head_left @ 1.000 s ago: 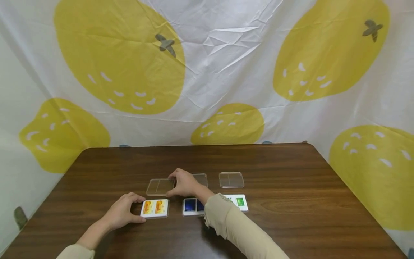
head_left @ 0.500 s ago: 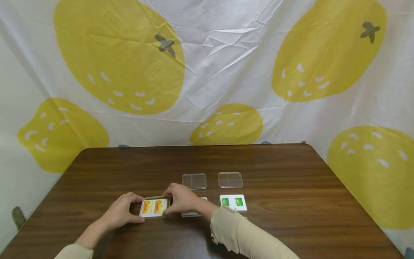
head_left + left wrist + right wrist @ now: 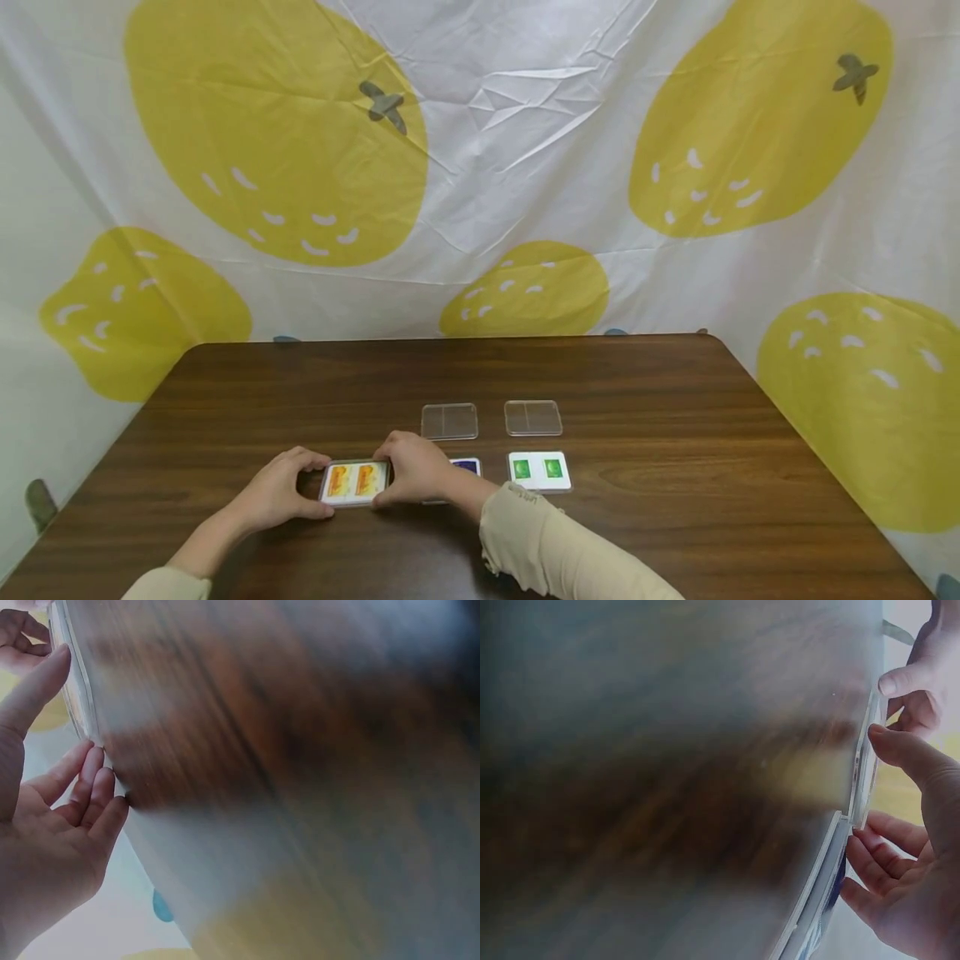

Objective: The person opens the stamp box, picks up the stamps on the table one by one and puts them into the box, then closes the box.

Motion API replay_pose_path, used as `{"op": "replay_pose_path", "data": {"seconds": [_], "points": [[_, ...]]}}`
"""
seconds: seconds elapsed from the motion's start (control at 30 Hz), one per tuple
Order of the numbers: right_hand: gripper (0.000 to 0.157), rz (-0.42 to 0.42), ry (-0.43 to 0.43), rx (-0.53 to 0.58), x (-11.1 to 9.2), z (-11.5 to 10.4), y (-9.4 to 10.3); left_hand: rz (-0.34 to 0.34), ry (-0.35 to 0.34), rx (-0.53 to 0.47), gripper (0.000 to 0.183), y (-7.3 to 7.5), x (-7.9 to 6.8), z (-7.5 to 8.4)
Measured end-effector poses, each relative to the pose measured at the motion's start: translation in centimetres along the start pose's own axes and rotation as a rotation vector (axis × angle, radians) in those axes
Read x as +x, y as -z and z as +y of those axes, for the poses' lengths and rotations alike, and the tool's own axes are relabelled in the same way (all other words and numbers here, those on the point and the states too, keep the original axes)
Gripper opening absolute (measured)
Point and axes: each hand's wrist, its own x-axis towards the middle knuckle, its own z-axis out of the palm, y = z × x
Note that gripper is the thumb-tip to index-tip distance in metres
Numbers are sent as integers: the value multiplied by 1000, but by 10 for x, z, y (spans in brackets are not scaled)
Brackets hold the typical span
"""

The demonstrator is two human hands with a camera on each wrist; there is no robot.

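A flat clear plastic case [image 3: 356,481] with two orange-and-yellow pictures on white lies at the left of the front row. My left hand [image 3: 272,497] grips its left end, thumb at the near corner and fingers at the far one. From the right end my right hand [image 3: 414,468] holds the clear lid, which now lies over the case. In the left wrist view, thumb and fingertips of the left hand [image 3: 56,840] meet the case's thin edge [image 3: 75,682]. The right wrist view shows the right hand [image 3: 919,892] spanning the case's side [image 3: 864,772].
A blue-pictured case [image 3: 467,466] sits partly hidden under my right hand and wrist. To its right lies a case with two green pictures [image 3: 538,472]. Two clear lids [image 3: 449,422] rest behind them on the brown wooden table [image 3: 675,500]. A lemon-print cloth [image 3: 525,167] hangs behind.
My right hand has brought the clear lid from the back row toward me, onto the orange-pictured case, and shifted slightly lower. The left hand has stayed at the case's left end.
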Motion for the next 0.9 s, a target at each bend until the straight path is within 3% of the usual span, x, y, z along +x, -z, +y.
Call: {"op": "replay_pose_path", "data": {"seconds": [0.5,0.67,0.8,0.9], "points": [[55,-44,4,-99,0,-7,3,-3,1,6,62,0,2,0],[62,-54,20,-123,1,-7,4,-16,-10,52,64,2,3,2],[74,-48,37,-95,0,-3,6,-32,-36,111,70,4,6,5],[77,-36,36,-33,-3,2,13,-1,-51,122,74,3,8,8]]}}
